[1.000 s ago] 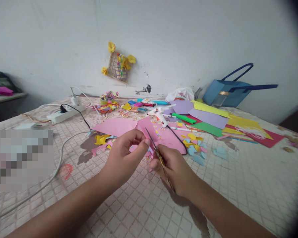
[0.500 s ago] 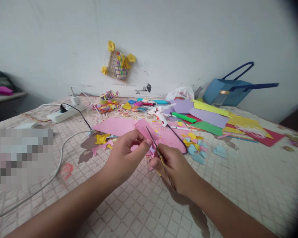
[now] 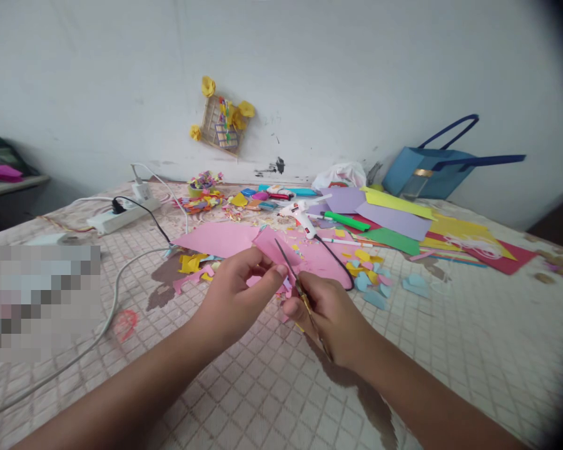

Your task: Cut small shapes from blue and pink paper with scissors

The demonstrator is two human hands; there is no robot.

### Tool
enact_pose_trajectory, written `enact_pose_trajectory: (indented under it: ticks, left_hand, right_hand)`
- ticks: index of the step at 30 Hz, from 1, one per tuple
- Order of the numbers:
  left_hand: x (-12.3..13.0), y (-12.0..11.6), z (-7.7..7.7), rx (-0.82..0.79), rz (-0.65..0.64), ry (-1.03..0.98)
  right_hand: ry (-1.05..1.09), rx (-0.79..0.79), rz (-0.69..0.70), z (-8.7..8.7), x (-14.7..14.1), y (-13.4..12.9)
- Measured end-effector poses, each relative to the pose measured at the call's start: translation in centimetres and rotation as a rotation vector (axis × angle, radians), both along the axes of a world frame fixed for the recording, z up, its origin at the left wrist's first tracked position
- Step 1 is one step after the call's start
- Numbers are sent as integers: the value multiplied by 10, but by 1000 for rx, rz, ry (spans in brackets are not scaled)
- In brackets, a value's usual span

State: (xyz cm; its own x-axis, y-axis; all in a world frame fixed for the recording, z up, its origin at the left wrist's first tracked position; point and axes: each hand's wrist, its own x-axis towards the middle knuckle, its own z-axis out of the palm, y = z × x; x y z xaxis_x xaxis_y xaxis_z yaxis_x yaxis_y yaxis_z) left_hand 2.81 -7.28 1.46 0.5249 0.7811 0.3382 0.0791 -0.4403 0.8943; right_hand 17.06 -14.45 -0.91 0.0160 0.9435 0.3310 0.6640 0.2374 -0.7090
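Observation:
Near the middle of the view, my left hand point(image 3: 244, 287) pinches a small folded piece of pink paper point(image 3: 271, 245) between thumb and fingers. My right hand point(image 3: 331, 312) is closed round the gold handles of a pair of scissors point(image 3: 303, 294). The dark blades point up and to the left, lying against the right side of the pink piece. Beneath and behind both hands lie larger pink sheets point(image 3: 216, 239) on the patterned cloth.
Behind the hands lies a white glue gun point(image 3: 303, 219). Yellow and blue scraps point(image 3: 374, 299) lie right of it, near coloured sheets point(image 3: 398, 222). A power strip point(image 3: 122, 215) with cables stands at left. A blue bag point(image 3: 431, 172) leans on the wall.

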Motion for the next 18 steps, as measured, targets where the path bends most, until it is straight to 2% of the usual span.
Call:
enact_pose_trajectory:
  ticks: [10, 18]
  left_hand:
    - [-3, 3, 3, 4, -10, -152]
    - [-1, -1, 4, 30, 43, -102]
  right_hand:
    - [-36, -70, -3, 3, -1, -1]
    - [-25, -65, 11, 2, 0, -1]
